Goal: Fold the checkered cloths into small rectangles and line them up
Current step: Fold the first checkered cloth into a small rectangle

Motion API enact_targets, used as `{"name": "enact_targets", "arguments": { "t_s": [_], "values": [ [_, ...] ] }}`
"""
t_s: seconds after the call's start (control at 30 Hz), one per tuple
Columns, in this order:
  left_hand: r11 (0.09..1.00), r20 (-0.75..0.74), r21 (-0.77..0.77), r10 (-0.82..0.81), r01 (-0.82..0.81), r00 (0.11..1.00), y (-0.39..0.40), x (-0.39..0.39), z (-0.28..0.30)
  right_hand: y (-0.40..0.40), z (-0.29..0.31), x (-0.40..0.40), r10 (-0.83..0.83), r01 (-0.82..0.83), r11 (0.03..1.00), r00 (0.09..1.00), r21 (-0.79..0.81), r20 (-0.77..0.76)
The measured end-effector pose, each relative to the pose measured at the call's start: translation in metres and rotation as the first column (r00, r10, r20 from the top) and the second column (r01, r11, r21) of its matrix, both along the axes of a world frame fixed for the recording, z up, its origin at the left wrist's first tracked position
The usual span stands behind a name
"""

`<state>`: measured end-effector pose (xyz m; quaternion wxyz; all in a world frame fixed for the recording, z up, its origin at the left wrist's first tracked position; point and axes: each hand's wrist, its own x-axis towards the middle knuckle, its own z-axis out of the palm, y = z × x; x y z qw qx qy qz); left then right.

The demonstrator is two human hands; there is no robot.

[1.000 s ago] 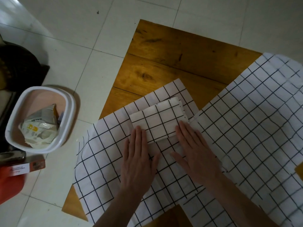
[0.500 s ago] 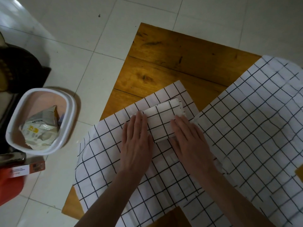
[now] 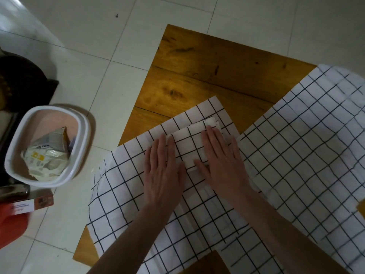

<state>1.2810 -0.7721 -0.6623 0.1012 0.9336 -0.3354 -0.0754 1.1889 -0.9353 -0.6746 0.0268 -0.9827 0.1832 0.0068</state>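
A small folded checkered cloth (image 3: 190, 144) lies on top of a spread white cloth with a black grid (image 3: 126, 186), on the wooden table (image 3: 207, 72). My left hand (image 3: 163, 171) lies flat with straight fingers, its fingertips pressing the folded cloth's left end. My right hand (image 3: 222, 164) lies flat over the folded cloth's right part, with the thumb along its near edge. A second, larger spread checkered cloth (image 3: 308, 155) covers the table's right side.
On the tiled floor to the left stands a white bin (image 3: 81, 135) holding crumpled packaging. A small box (image 3: 31, 204) and a red object (image 3: 10, 228) lie below it. The table's far left corner is bare wood.
Both hands have slid forward onto the folded cloth, which now looks narrower and more compact than a second ago. The spread cloths have stayed in place.
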Motion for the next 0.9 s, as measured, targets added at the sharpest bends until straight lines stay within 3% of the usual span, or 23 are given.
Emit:
{"name": "enact_targets", "arguments": {
  "t_s": [0.07,0.17,0.3,0.53,0.63,0.8,0.9],
  "values": [
    [0.986,-0.030,-0.018,0.165,-0.165,0.986,-0.005,-0.005,0.013,-0.001,0.006,0.003,-0.019,0.018,1.000,0.999,0.022,0.041],
    [0.910,-0.174,0.035,0.414,-0.414,0.894,-0.014,-0.005,0.030,0.000,0.015,0.005,-0.104,0.100,0.994,0.988,0.039,0.115],
    [0.832,-0.267,0.148,0.555,-0.535,0.788,-0.018,0.003,0.038,0.010,0.021,0.002,-0.172,0.168,0.985,0.977,0.041,0.128],
    [0.831,-0.340,0.050,0.536,-0.554,0.772,-0.025,0.005,0.040,0.016,0.017,-0.002,-0.180,0.175,0.983,0.979,0.057,0.093],
    [0.827,-0.362,-0.071,0.500,-0.558,0.787,-0.026,0.004,0.042,0.015,0.017,-0.001,-0.180,0.176,0.983,0.979,0.049,0.095],
    [0.740,-0.499,-0.273,0.437,-0.615,0.748,-0.030,-0.001,0.051,0.013,0.021,0.001,-0.163,0.151,0.983,0.981,0.109,0.108],
    [0.740,-0.506,-0.390,0.326,-0.549,0.799,-0.027,-0.001,0.062,0.007,0.033,0.003,-0.125,0.095,0.977,0.980,0.189,0.153]
  ]
}}
